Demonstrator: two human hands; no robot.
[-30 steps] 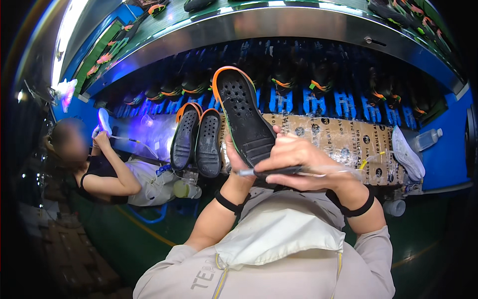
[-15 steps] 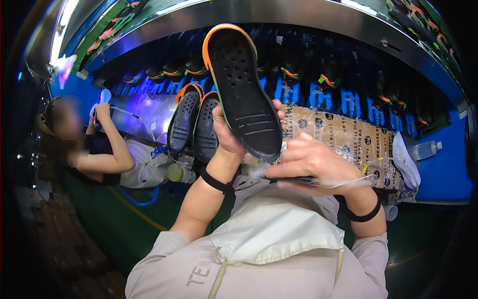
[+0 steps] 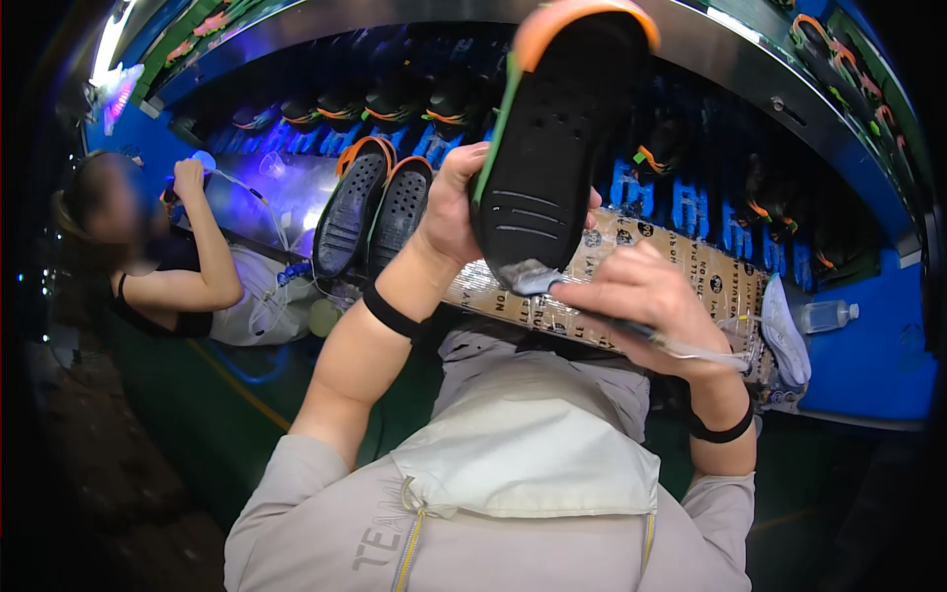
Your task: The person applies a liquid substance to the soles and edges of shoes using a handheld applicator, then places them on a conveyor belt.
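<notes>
My left hand [image 3: 452,212] is closed around the sides of a black shoe sole [image 3: 557,148] with an orange and green rim, tilted up in front of me. Holes and a few raised bars mark its face. My right hand [image 3: 653,304] grips a dark-handled brush [image 3: 538,280] with a thin clear tube running back from it. The brush's pale bristles touch the sole's near end, where a wet whitish smear shows. To the left, two more black soles, one [image 3: 352,212] beside the other [image 3: 400,212], lean on the bench.
Tape-covered cardboard [image 3: 681,266] lies on the bench. A white shoe-shaped piece [image 3: 784,335] and a clear bottle [image 3: 829,317] are at right. Behind, shoes [image 3: 663,148] stand in blue racks [image 3: 691,207] below a metal rail. A co-worker [image 3: 178,266] sits at left.
My left hand has moved the sole up and to the right, away from me. My right hand has brought the brush onto the sole's near end.
</notes>
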